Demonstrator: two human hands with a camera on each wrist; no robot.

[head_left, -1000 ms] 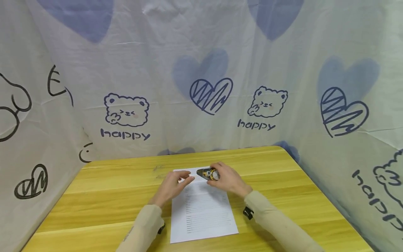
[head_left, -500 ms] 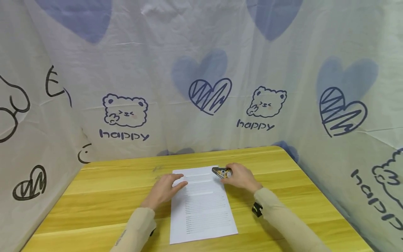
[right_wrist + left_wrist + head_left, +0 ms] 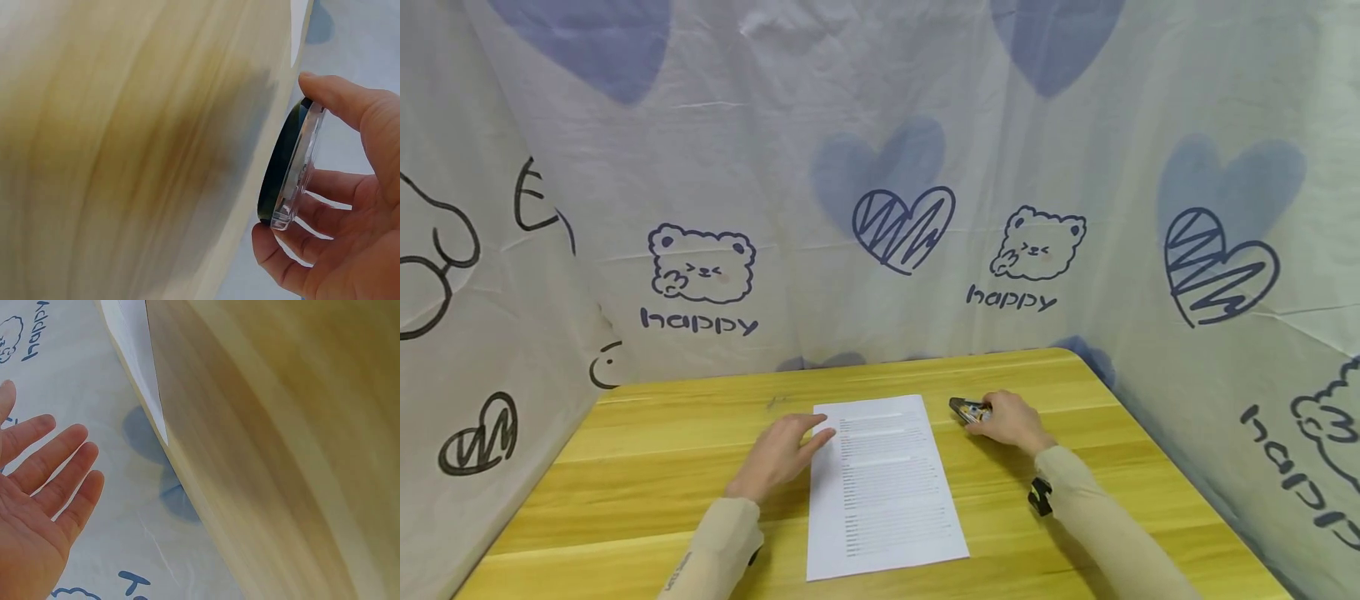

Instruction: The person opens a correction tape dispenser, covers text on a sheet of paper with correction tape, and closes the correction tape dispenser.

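A printed sheet of paper [image 3: 887, 492] lies on the wooden table, with a few white strips across its upper lines. My right hand [image 3: 1011, 419] holds a correction tape dispenser [image 3: 970, 410] just right of the sheet's upper right side. In the right wrist view the dispenser [image 3: 289, 165] shows a dark side and a clear cover, pinched between thumb and fingers above the table. My left hand [image 3: 775, 454] is at the sheet's upper left edge; whether its fingertips touch the paper is hard to tell. In the left wrist view its fingers are spread and hold nothing.
The yellow wooden table [image 3: 647, 467] reaches to a white cloth curtain [image 3: 790, 192] printed with hearts and bears, which stands behind it and at both sides. A dark wrist strap [image 3: 1040, 497] shows at the right sleeve.
My right hand has carried the correction tape dispenser rightward, from over the sheet's top to beside it. My left hand has drawn back left and slightly down, uncovering the upper lines.
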